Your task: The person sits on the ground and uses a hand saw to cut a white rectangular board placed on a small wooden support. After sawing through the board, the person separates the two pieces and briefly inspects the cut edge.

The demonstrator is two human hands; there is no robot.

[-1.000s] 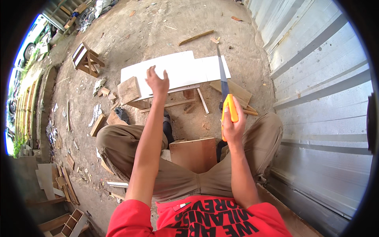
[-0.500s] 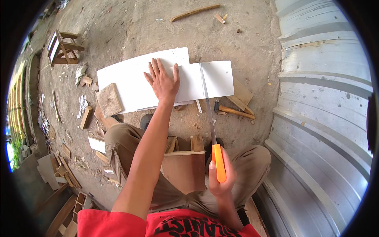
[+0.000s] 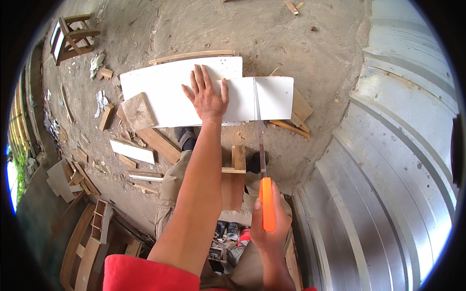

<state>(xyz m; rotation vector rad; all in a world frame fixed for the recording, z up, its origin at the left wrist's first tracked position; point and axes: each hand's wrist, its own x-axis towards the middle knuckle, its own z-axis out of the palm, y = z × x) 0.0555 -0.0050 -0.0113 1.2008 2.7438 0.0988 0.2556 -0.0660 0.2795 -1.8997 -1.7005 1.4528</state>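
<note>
My left hand [image 3: 208,99] lies flat with spread fingers on a white board [image 3: 165,82], pressing across it and a narrower white board [image 3: 274,97] that sticks out to the right. My right hand [image 3: 271,218] is wrapped round the orange handle of a handsaw [image 3: 267,203]. The saw's blade points away from me and crosses the narrower board, where a thin line runs from its far edge. A wood block [image 3: 138,110] rests on the left end of the boards. Under the right end a hammer [image 3: 287,127] lies partly hidden.
A corrugated metal wall [image 3: 359,194] runs along my right. Wood offcuts [image 3: 107,116] and a white strip [image 3: 132,151] lie on the dirt floor at left. A small wooden stool [image 3: 73,39] stands far left. Beneath me is a wooden box-like piece [image 3: 234,186].
My view has tilted and shifted, so the boards sit slightly farther right in it. Both hands keep their places, the left on the boards and the right on the saw.
</note>
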